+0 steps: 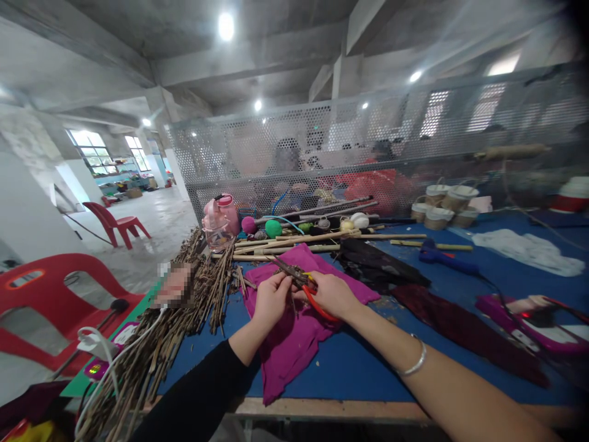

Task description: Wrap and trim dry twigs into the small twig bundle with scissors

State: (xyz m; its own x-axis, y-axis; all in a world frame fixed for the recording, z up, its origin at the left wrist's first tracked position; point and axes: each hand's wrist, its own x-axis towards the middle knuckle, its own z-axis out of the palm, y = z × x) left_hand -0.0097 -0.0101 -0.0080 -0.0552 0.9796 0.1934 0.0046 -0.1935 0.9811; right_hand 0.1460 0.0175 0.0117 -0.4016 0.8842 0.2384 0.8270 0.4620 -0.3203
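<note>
My right hand [329,294] is closed round the red handles of a cutting tool [317,305], which looks like scissors or shears. Close beside it, my left hand [272,299] is closed in a pinch on thin brown twigs [297,277]. The tool's blades point up and left, near the twigs and my left fingertips; exactly where they meet is too small to tell. Under both hands a magenta cloth [288,362] lies on the blue table top [354,374]. A silver bangle [416,356] circles my right wrist.
A long heap of sticks [161,337] covers the left side, with a white cable [138,344] across it. Behind are bamboo poles [294,248], yarn balls [273,229] and a pink jug [219,224]. Dark cloth [473,334], a blue-handled tool [448,258] and small pots [437,218] sit right.
</note>
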